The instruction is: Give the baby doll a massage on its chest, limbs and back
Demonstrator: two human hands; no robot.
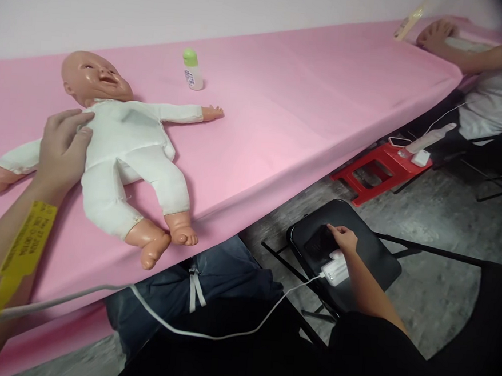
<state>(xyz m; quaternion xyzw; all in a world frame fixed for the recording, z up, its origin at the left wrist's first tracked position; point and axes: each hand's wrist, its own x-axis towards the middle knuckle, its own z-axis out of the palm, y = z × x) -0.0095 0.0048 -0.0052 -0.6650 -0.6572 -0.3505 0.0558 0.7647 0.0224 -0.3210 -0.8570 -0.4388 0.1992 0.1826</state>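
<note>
A baby doll (126,128) with a bare plastic head and a white cloth body lies on its back on the pink-covered table (273,121). Against the doll's side and upper chest rests my left hand (65,146), fingers apart and not wrapped round it. My right hand (344,239) reaches down to a black folding chair (366,265) beside me. Its fingertips are pinched on the edge of a dark, soft-looking item (319,240), whose kind I cannot make out against the black seat. Close below that hand lies a white power bank (335,271) with a cable plugged in.
A white cable (210,337) runs across my lap to my left wrist. Behind the doll stands a green-capped bottle (193,69). A red stool (366,170) holds a phone and white objects. At the far right, another person's arm (470,57) rests on the table near a yellowish bottle (408,24).
</note>
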